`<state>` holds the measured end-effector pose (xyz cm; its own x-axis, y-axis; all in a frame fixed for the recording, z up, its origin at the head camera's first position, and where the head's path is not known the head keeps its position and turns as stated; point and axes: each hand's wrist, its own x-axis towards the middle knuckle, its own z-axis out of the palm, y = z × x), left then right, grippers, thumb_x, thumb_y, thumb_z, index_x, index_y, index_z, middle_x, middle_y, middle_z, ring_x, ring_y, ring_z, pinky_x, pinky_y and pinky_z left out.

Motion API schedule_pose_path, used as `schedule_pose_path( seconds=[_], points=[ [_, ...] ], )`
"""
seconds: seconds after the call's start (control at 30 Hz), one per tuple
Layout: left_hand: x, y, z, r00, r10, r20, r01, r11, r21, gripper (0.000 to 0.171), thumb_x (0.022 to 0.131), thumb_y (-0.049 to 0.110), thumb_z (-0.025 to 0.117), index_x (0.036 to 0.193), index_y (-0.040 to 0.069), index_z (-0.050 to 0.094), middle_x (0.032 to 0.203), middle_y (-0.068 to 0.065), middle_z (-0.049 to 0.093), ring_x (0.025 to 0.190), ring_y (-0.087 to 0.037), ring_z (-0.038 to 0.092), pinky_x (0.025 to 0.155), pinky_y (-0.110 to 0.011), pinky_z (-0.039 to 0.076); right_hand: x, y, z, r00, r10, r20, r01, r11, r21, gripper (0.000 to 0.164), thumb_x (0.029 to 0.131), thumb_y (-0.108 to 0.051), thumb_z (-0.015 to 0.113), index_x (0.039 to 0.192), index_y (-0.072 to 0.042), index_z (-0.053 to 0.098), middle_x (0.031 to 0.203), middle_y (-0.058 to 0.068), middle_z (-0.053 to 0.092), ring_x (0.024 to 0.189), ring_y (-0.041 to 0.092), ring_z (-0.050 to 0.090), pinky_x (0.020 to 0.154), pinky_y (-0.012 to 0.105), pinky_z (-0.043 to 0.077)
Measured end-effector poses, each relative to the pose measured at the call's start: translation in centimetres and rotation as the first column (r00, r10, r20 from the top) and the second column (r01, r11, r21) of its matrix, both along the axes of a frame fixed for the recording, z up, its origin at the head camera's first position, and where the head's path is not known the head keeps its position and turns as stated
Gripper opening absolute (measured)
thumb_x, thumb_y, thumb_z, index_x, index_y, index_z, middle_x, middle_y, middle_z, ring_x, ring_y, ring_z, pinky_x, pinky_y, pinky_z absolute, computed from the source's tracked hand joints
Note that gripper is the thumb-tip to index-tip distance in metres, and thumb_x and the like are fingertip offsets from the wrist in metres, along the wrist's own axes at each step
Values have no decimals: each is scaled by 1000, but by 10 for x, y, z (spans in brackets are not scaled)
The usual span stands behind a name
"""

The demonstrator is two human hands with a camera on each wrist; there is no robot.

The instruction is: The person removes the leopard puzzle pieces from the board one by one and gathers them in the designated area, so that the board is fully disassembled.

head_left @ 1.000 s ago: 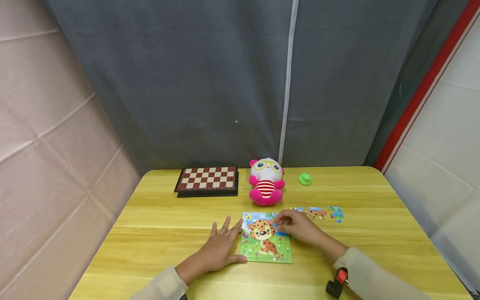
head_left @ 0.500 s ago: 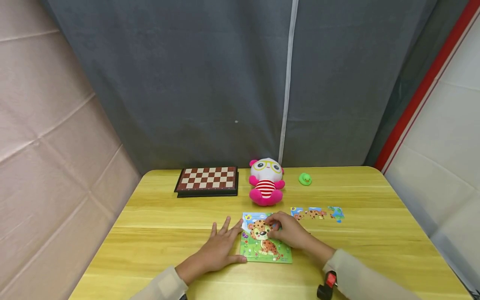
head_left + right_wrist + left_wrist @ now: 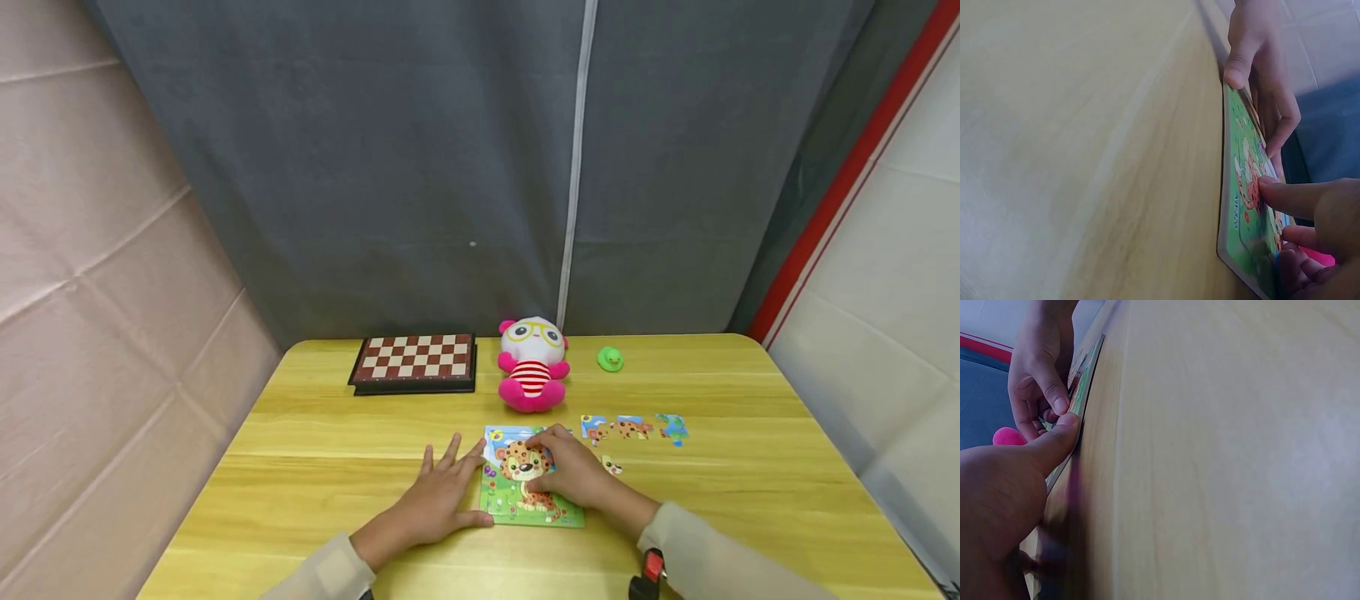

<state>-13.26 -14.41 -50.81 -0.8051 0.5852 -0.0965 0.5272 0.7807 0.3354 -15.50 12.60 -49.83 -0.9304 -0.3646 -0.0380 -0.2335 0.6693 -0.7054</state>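
A square jigsaw puzzle (image 3: 510, 504) with a spotted leopard on green grass lies flat on the table. My left hand (image 3: 437, 498) rests at its left side with fingers spread, the thumb at the lower left corner and the index fingertip near the upper left edge. Over the puzzle's right part is my right hand (image 3: 573, 471), covering some of the picture. In the right wrist view its thumb (image 3: 1279, 192) touches the leopard, with the fingers bent and apart from the thumb. A loose puzzle piece (image 3: 612, 466) with a leopard face lies just right of that hand.
Several loose puzzle pieces (image 3: 632, 427) lie in a row behind the right hand. A pink and white plush toy (image 3: 531, 371) sits behind the puzzle, between a folding chessboard (image 3: 414, 360) and a green rubber duck (image 3: 611, 359). A grey curtain (image 3: 375, 167) hangs behind the table.
My right hand has moved left and slightly nearer over the puzzle, its thumb and fingertips spreading apart. The loose face piece and the row of pieces are uncovered. My left hand stays put.
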Motion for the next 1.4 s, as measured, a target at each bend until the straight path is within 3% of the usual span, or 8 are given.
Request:
schedule_pose_path(
  seconds=[0.2, 0.47, 0.63, 0.77, 0.9, 1.4],
  points=[
    [0, 0, -1, 1000, -6, -12, 6, 1000, 0, 109, 88, 77, 55, 166, 12, 15, 172, -3, 18, 157, -43, 7, 118, -76, 4, 2, -2, 2, 1000, 3, 4, -3, 1000, -1, 53, 79, -26, 91, 124, -10, 68, 114, 1, 59, 111, 25, 61, 99, 51, 53],
    [0, 0, -2, 999, -14, -29, 13, 1000, -10, 99, 88, 77, 53, 160, 13, 34, 173, -4, 14, 157, -44, 9, 117, -78, 8, 1, -4, 5, 1000, 5, 7, -5, 1000, 2, 50, 80, -22, 90, 122, -10, 66, 114, 1, 58, 109, 24, 61, 97, 50, 53],
    [3, 2, 1, 998, -45, -37, 45, 999, 1, 74, 92, 70, 55, 154, 32, 45, 172, -7, 18, 155, -48, 15, 112, -82, 14, 1, -4, 6, 1000, 4, 6, -4, 1000, 19, 49, 80, -22, 90, 121, -11, 66, 113, 1, 58, 109, 24, 61, 95, 50, 53],
    [5, 5, 2, 995, -91, -48, 91, 996, -6, 59, 96, 62, 54, 153, 51, 43, 171, -12, 20, 151, -54, 19, 106, -87, 19, 2, -5, 7, 1000, -5, 10, 5, 1000, 21, 49, 78, -21, 91, 119, -12, 66, 113, 1, 58, 108, 24, 61, 95, 50, 53],
    [8, 7, 3, 990, -128, -55, 126, 991, -38, 52, 100, 56, 52, 150, 60, 40, 170, -17, 20, 149, -58, 19, 102, -88, 22, 2, -5, 8, 1000, -2, 6, 2, 1000, 14, 50, 76, -21, 92, 116, -12, 65, 111, 3, 58, 105, 24, 61, 92, 50, 54],
    [10, 8, 8, 981, -184, -57, 180, 982, -62, 44, 105, 48, 49, 146, 60, 44, 169, -24, 18, 146, -63, 18, 99, -89, 25, 1, -6, 10, 1000, 5, 24, -4, 999, -46, 50, 73, -14, 93, 111, -15, 59, 102, 0, 58, 92, 17, 54, 81, 38, 50]
  ],
)
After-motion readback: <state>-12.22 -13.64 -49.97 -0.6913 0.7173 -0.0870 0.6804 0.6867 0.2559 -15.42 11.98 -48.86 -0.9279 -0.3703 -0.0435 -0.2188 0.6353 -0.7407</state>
